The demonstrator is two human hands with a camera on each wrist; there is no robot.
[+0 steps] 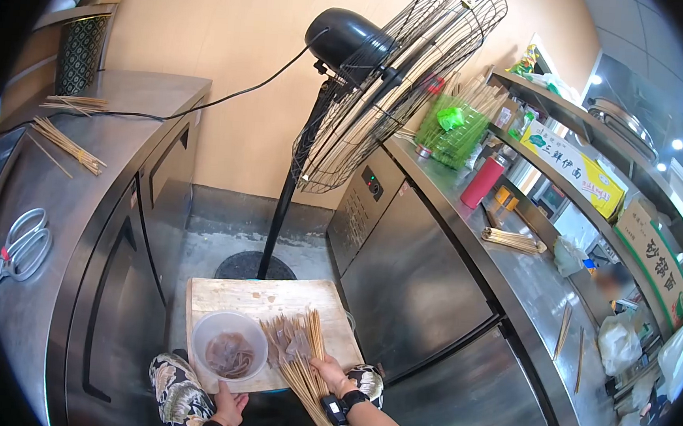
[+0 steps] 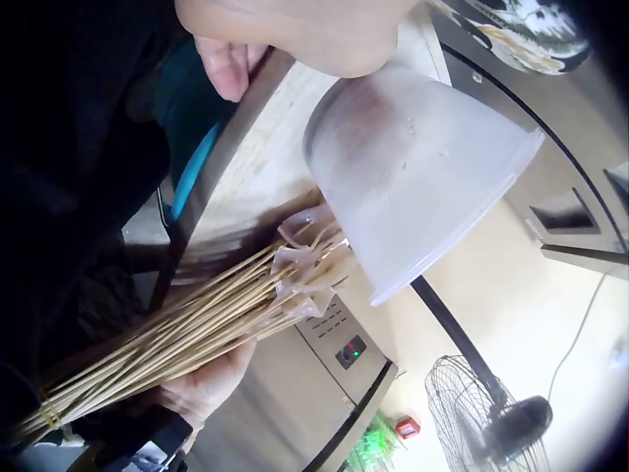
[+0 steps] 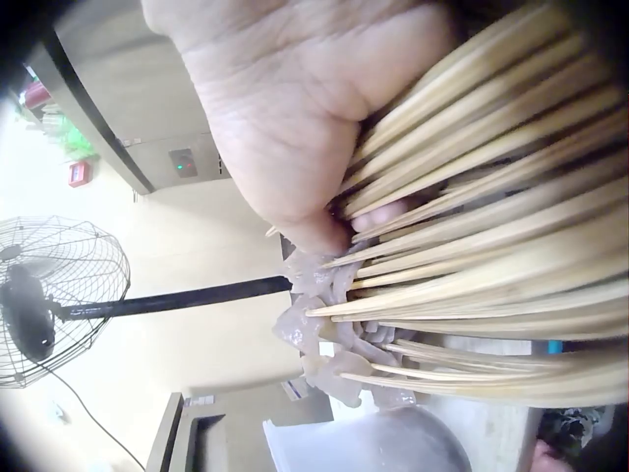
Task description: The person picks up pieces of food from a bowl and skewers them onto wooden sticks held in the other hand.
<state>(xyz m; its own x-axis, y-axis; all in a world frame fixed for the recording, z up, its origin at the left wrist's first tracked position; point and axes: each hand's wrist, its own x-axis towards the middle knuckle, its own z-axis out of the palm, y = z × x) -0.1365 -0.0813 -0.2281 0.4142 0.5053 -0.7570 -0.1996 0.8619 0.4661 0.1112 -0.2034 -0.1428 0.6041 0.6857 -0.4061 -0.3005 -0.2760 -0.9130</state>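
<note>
In the head view, a board (image 1: 225,290) lies at the person's knees (image 1: 177,384), and on its left part stands a tub (image 1: 205,326) with limp brownish strips (image 1: 230,354) inside. The left hand (image 1: 229,407) is at the tub's near side, thumb towards it, fingers loosely bent. The right hand (image 1: 334,375) holds skewers (image 1: 304,380) whose far ends, carrying translucent pieces (image 1: 298,343), lie over the board just right of the tub; the bare ends run back towards the person. Beyond the board a black fan (image 1: 342,39) stands between two steel counters. Scissors (image 1: 24,250) lie on the left counter (image 1: 124,146); a red flask (image 1: 484,181) and a green basket (image 1: 454,138) stand on the right one (image 1: 511,276). In the left wrist view, the left hand is close against the lower part of the tub, its fingertips bent near the board's edge; whether it grips anything there I cannot tell. The skewers slant below, the right hand under them. In the right wrist view, the right hand's thumb presses on skewers near their loaded ends, a fingertip showing between the sticks; the pieces hang in folds beside the tub.
</note>
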